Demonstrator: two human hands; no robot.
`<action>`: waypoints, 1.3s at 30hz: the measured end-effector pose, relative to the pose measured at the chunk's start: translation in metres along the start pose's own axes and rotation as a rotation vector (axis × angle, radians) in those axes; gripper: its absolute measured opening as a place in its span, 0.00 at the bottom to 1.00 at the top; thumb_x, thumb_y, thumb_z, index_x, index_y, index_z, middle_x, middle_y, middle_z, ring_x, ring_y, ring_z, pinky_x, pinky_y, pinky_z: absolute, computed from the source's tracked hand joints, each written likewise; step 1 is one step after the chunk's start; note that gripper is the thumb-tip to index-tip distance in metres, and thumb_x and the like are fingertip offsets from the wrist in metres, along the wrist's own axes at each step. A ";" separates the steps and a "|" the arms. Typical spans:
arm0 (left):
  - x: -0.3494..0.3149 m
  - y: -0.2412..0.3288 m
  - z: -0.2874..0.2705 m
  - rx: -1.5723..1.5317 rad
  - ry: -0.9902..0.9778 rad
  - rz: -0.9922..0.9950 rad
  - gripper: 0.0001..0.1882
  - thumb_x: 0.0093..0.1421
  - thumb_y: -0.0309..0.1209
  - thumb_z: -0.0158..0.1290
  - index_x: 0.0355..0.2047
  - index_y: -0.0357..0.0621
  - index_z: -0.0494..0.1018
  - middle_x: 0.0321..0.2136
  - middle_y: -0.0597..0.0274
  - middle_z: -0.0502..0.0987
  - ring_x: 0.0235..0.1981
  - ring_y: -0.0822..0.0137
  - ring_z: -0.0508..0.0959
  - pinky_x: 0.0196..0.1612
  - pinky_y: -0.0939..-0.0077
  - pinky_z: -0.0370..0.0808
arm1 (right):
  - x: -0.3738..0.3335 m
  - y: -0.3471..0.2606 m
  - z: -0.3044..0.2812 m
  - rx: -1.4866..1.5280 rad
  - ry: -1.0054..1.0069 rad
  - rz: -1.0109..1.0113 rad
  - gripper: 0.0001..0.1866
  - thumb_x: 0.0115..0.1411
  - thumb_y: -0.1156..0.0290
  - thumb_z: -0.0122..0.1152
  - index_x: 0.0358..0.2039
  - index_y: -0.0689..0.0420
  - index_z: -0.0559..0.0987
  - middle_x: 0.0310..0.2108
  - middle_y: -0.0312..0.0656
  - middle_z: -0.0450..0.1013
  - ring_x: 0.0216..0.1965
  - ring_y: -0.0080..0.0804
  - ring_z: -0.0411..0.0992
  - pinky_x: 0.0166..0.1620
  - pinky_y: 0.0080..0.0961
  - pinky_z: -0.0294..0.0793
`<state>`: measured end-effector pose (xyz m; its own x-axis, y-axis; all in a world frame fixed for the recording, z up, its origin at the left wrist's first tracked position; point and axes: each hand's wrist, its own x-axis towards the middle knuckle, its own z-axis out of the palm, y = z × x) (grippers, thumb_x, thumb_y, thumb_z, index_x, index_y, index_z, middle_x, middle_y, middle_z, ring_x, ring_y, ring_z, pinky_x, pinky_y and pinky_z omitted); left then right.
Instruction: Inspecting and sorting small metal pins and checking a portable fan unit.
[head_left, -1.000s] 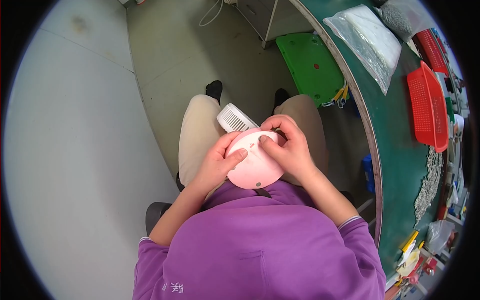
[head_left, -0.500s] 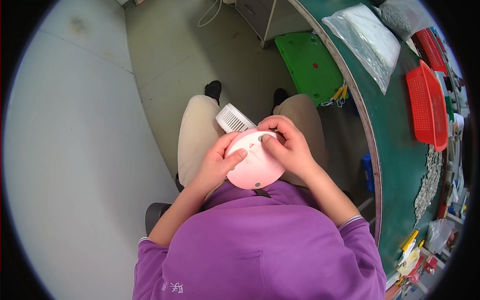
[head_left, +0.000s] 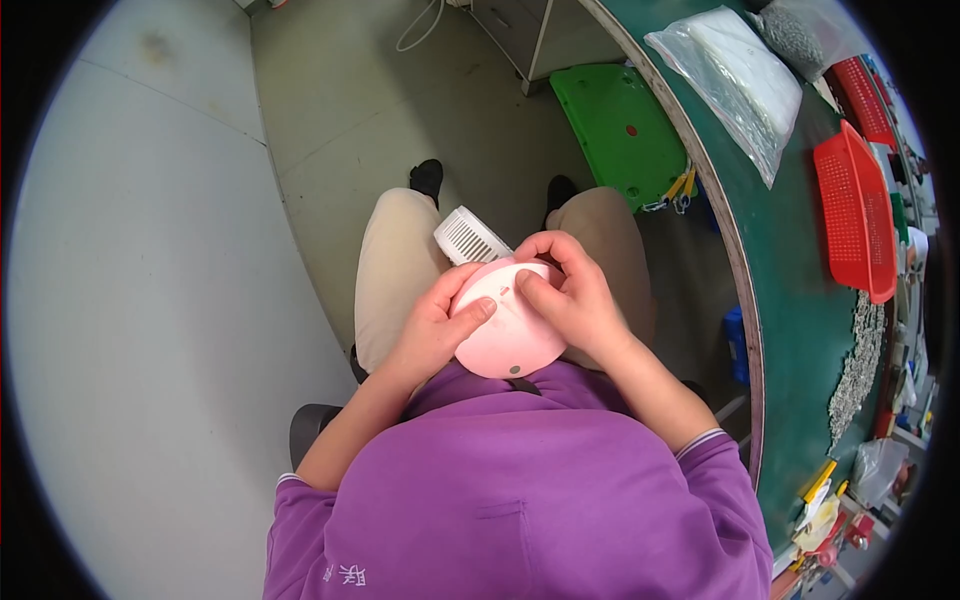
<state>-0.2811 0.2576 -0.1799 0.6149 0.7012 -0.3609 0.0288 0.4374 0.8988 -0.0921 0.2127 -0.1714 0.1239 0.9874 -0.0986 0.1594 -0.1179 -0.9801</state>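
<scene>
A round pale-pink base [head_left: 512,335] with a grey dot near its lower rim lies over my lap, its flat face up. It seems to belong to a device whose white slatted part [head_left: 470,238] sticks out beyond its far edge; how they join is hidden. My left hand [head_left: 440,318] grips the base's left rim, thumb on the face and fingers underneath. My right hand [head_left: 575,295] holds the far right rim, its thumb pressed on the face near the edge, covering the spot below it.
On my right runs a green-topped workbench [head_left: 795,225] with a red basket [head_left: 855,215], a plastic bag of white material [head_left: 735,75] and a heap of small metal parts [head_left: 857,365]. A green plastic board [head_left: 620,130] and yellow-handled pliers [head_left: 682,185] sit beyond my right knee. A pale wall [head_left: 170,300] stands left.
My right thumb has shifted slightly left and now covers the dark spot that showed beside it near the far rim. The left hand stays nearly still.
</scene>
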 end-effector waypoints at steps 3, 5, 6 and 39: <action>-0.002 -0.002 -0.001 0.032 -0.003 -0.012 0.22 0.61 0.31 0.53 0.54 0.37 0.65 0.45 0.60 0.73 0.46 0.71 0.73 0.48 0.76 0.71 | -0.002 0.002 -0.003 0.052 -0.063 0.020 0.13 0.56 0.79 0.56 0.43 0.59 0.70 0.40 0.36 0.67 0.42 0.21 0.68 0.47 0.20 0.69; -0.006 -0.004 -0.002 0.048 -0.003 -0.024 0.22 0.62 0.30 0.52 0.55 0.37 0.64 0.46 0.60 0.72 0.47 0.72 0.72 0.50 0.76 0.70 | -0.001 0.002 -0.004 0.015 -0.108 -0.010 0.15 0.56 0.79 0.55 0.44 0.59 0.69 0.41 0.35 0.66 0.43 0.20 0.67 0.47 0.19 0.69; -0.007 -0.005 -0.003 0.063 -0.006 -0.034 0.23 0.62 0.29 0.52 0.56 0.38 0.62 0.48 0.60 0.71 0.48 0.72 0.71 0.51 0.76 0.69 | 0.001 0.001 -0.005 0.017 -0.143 -0.008 0.15 0.56 0.79 0.55 0.44 0.59 0.68 0.41 0.36 0.66 0.43 0.21 0.67 0.47 0.20 0.69; -0.001 0.042 0.013 0.311 0.103 -0.046 0.11 0.57 0.27 0.52 0.40 0.40 0.69 0.31 0.68 0.73 0.31 0.80 0.71 0.34 0.86 0.68 | -0.011 -0.021 0.003 -0.054 0.026 -0.044 0.15 0.53 0.71 0.61 0.40 0.60 0.72 0.37 0.47 0.71 0.37 0.39 0.73 0.39 0.29 0.73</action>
<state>-0.2708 0.2680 -0.1383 0.5246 0.7451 -0.4118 0.3040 0.2879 0.9081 -0.0994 0.2046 -0.1503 0.1414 0.9887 -0.0504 0.2182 -0.0808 -0.9726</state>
